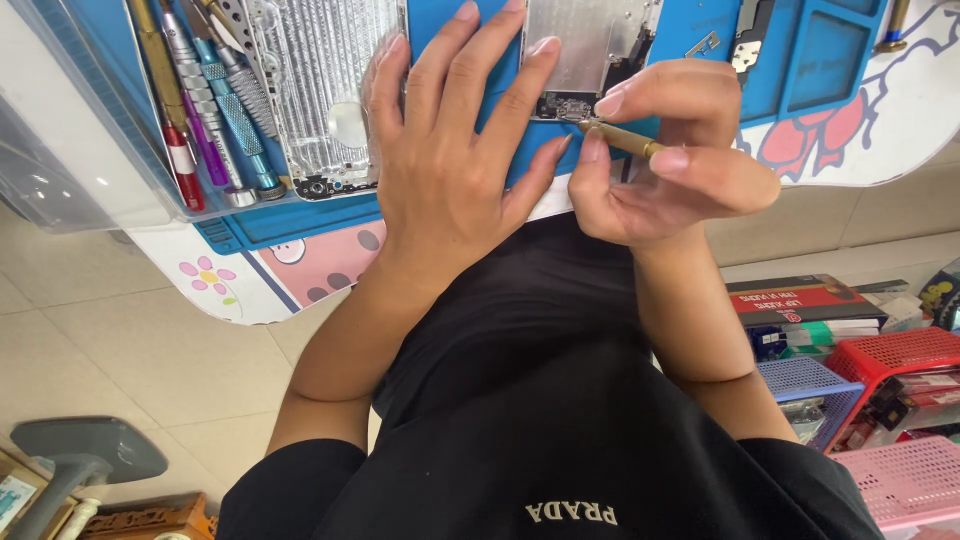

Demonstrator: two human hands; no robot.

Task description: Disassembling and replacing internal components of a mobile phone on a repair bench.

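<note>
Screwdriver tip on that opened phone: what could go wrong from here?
1. The right hand holds the brass screwdriver at a slant; it could slip onto the phone's exposed parts.
2. The left hand only presses flat beside the phone, so it may slide on the blue mat.

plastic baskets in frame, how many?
3, all at lower right on the floor: a red basket, a blue basket left of it, a pink basket below. More may lie beyond the frame edge.

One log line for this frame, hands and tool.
left hand: flat on blue mat, steadying phone frame | right hand: pinching brass screwdriver, tip at frame's lower edge
</note>
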